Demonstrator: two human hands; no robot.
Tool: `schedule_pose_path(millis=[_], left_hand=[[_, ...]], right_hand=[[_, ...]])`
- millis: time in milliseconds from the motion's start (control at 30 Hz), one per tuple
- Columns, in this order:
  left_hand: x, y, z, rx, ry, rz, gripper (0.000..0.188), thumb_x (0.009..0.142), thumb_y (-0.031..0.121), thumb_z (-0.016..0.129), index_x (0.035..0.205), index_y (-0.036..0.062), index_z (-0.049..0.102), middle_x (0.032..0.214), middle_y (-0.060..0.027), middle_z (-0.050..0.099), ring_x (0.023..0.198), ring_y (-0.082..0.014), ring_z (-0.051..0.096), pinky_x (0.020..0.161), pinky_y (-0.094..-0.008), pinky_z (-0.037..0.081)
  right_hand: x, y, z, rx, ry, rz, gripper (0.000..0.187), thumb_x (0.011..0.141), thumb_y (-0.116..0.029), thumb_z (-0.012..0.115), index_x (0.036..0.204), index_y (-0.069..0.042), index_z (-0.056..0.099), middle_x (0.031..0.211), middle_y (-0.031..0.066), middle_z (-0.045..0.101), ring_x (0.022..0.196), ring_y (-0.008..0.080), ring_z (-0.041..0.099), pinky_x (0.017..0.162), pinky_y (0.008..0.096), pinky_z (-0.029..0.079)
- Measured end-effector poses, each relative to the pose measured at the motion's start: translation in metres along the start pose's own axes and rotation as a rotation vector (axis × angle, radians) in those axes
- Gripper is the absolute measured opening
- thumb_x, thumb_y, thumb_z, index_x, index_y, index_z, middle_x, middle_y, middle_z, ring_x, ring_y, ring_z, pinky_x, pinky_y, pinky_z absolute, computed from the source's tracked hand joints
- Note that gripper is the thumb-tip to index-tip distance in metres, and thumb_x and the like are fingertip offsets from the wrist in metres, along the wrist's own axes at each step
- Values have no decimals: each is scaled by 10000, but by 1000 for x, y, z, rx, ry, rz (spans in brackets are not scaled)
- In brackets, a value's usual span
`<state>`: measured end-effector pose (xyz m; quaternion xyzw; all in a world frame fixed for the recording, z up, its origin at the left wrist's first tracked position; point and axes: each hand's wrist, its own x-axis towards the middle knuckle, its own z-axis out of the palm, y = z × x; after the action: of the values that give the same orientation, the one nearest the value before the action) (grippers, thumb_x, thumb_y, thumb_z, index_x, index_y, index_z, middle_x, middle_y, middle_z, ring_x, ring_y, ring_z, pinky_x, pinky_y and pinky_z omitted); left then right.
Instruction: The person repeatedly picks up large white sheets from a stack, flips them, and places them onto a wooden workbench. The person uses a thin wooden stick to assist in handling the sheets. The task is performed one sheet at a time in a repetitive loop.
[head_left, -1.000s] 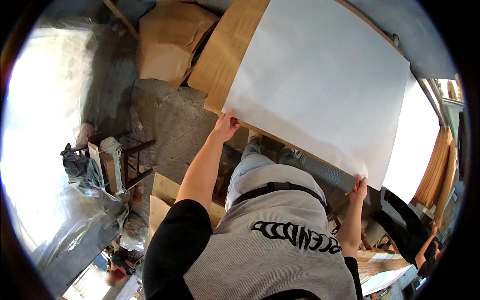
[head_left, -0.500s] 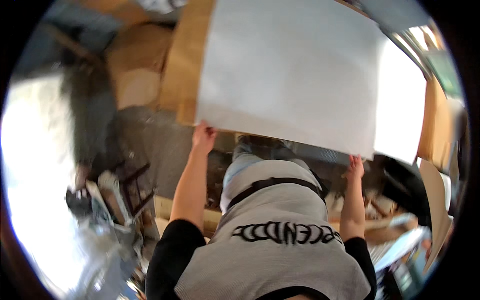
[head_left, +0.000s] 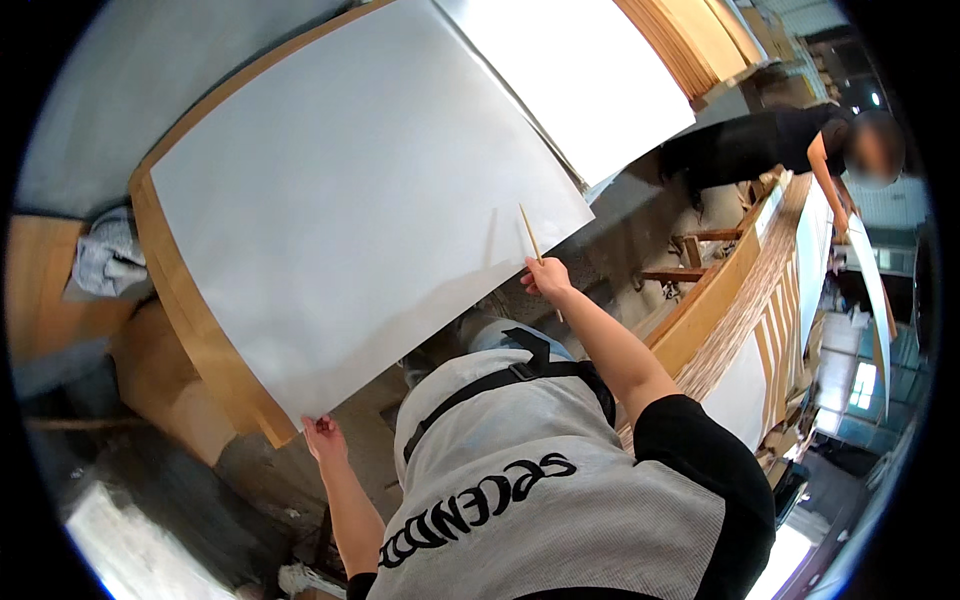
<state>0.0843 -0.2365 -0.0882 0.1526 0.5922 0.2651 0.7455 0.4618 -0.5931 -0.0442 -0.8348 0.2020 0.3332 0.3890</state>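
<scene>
A large white sheet lies over a brown board, whose edge shows along the left side and the far side. At the sheet's near left corner, my left hand has its fingers closed on the edge. My right hand is closed round a thin wooden stick, which points up and away from me over the sheet's near edge. Its lower end sticks out beneath my fist. The stick casts a faint shadow on the sheet.
A second, brighter white sheet lies beyond, beside stacked brown boards. To the right, a co-worker in dark clothes holds a pale panel beside a long stack of wooden panels. A crumpled grey cloth lies at left.
My view has turned to the right. My right hand has left the sheet's near right corner and now holds the stick above the near edge. My left hand stays at the left corner.
</scene>
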Motion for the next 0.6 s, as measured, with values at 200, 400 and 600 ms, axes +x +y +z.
schedule_pose_path(millis=[200,400,600], left_hand=[[4,2,-1,43,53,-15,228,876,275,465,859,48,465,706,-55,476,597,-154,460,451,-253,362],[18,6,-16,27,16,-106,234,870,297,468,853,64,484,691,-35,485,563,-142,441,426,-246,330],[-20,-9,54,-23,-39,-270,255,829,326,514,849,71,521,657,-32,503,469,-148,382,402,-254,288]], right_hand=[[8,-9,4,19,7,-26,284,840,-246,486,762,12,577,629,63,589,451,128,528,437,261,427],[18,7,-1,283,-104,-43,254,815,-262,530,714,-33,574,604,15,576,452,96,506,420,239,386],[12,1,-20,457,-284,43,231,782,-309,583,699,-96,550,661,-23,575,509,35,472,397,181,299]])
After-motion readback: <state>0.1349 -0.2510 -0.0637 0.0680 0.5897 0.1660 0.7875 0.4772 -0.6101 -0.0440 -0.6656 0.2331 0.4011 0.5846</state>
